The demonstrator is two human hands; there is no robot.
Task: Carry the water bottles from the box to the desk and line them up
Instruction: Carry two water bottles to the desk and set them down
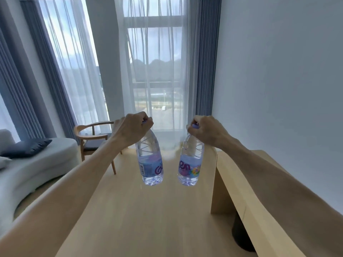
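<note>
Nearest you: both forearms run forward and up from the bottom corners, roughly level with each other.

Your left hand (pixel 132 129) has its fingers curled round the cap and neck of the left bottle (pixel 149 160); the grip is tight at the top and the body hangs free below. Your right hand (pixel 207 131) pinches the right bottle (pixel 191 162) at the cap in the same way.

Each bottle's long axis runs down from the grip, slightly tilted, bases nearest the floor. The two bottles hang side by side and apart, over the wooden floor (pixel 148 210), not yet over any surface.

The desk (pixel 239 175) lies to your right, along the wall, its top near the right bottle's side. Judgement: your right hand is the nearer one, so that bottle likely goes down first, base onto the top, axis brought upright.

The box is not in view.

Farther off: a wooden chair (pixel 92 138), a sofa (pixel 37 164), curtained windows (pixel 157 71).
</note>
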